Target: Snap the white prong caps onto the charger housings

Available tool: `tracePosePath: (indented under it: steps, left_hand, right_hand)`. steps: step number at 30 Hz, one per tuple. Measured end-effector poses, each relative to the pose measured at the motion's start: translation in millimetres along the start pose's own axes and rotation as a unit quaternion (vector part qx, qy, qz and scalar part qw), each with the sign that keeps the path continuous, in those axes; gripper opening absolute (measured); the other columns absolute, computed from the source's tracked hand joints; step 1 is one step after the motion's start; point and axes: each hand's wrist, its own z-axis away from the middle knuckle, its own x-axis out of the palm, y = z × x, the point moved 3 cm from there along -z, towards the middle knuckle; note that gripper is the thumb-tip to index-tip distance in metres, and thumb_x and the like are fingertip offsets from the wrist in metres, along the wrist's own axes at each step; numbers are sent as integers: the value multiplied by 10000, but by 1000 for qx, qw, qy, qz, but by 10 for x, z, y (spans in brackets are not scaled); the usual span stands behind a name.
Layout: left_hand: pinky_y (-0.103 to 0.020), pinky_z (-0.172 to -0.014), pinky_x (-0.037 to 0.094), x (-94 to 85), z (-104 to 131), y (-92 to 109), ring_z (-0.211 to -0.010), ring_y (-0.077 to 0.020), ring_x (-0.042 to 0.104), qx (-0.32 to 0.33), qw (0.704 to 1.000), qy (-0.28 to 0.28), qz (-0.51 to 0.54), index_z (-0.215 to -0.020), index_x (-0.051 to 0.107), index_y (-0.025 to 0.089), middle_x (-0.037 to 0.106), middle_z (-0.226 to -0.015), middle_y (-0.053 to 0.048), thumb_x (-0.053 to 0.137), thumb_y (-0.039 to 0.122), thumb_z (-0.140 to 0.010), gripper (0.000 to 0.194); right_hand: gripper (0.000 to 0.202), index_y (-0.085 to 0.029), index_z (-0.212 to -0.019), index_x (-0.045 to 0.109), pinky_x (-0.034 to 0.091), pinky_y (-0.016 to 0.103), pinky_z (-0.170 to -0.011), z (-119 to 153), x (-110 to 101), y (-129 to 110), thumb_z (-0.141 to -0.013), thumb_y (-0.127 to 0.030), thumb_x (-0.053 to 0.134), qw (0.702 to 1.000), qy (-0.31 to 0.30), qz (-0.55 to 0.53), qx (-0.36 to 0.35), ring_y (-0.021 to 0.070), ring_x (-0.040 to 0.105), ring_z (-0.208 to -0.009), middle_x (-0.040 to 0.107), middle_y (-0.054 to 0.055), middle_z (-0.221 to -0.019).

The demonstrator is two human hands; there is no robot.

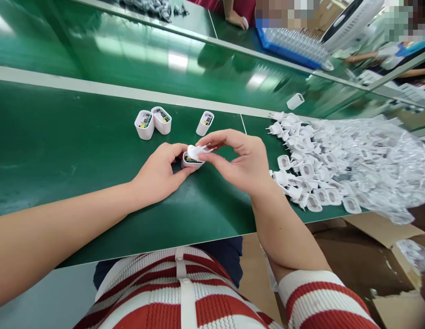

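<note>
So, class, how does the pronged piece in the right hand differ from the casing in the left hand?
The pronged piece has thin pins sticking out; the casing has an open end with electronic parts showing inside. The pronged piece is held sideways by the right hand, while the left hand holds the casing open end up. Both are white.

My bench (78,151): deep green, crossed by a greyish-white strip (95,90).
Housing I hold (192,165): white outside; green and dark parts within.
Cap I hold (194,152): plain white.
Housings before me (144,133): white; yellow, green and black inside.
Heaped caps (306,170): white.
Bag (387,155): transparent, colourless.
Tray (287,54): bright blue.
My knitted top (219,310): red and white stripes; white placket (187,306).
My trousers (229,258): dark navy.
Carton (400,310): brown.
</note>
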Motion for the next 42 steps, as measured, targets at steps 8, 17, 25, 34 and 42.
tracePosePath:
  steps: [8, 17, 25, 34, 42]
  left_hand:
    - [-396, -905, 547, -13, -15, -12, -975, -268, 662, -25, 1000, 3, -12, -1152, 782, 212, 752, -1035, -63, 744, 490, -896, 379]
    - [-406, -928, 549, -18, -31, 11, -986, -274, 647, -48, 999, -9, -20, -1105, 787, 216, 747, -1026, -67, 745, 465, -892, 330]
    - [-422, -956, 547, -6, -31, 8, -992, -277, 638, -59, 998, -2, -12, -1092, 776, 210, 742, -1015, -67, 750, 456, -876, 328]
    - [-384, -820, 556, -66, 0, 136, -885, -250, 675, -43, 999, -27, 4, -1140, 770, 226, 781, -1012, -50, 737, 518, -894, 382]
    - [-373, -859, 558, -1075, -765, 62, -944, -257, 692, -59, 970, 232, -49, -1137, 759, 215, 776, -1110, -60, 856, 470, -799, 434]
  right_hand:
    - [266, -232, -1220, 763, 581, 385, -960, 9, 165, -34, -1059, -223, 551, 985, -65, 144, -67, 239, 726, -1049, 811, 58, -1141]
    - [280, -227, -1113, 780, 527, 345, -806, 56, 247, -195, -1055, -177, 510, 963, -52, 263, -20, 234, 701, -982, 788, 66, -1058]
    - [270, -256, -1037, 784, 451, 326, -679, 48, 276, -258, -1001, -148, 539, 956, -36, 290, 12, 216, 679, -867, 788, 39, -1005]
    - [506, -299, -1483, 593, 575, 406, -939, 47, 34, -88, -985, -291, 678, 990, -60, 110, 56, 256, 745, -1095, 779, 47, -1290]
    - [518, -252, -1085, 675, 502, 373, -701, 185, -970, 359, -656, -292, 963, 825, -215, 349, 390, 294, 741, -1006, 764, 54, -1217]
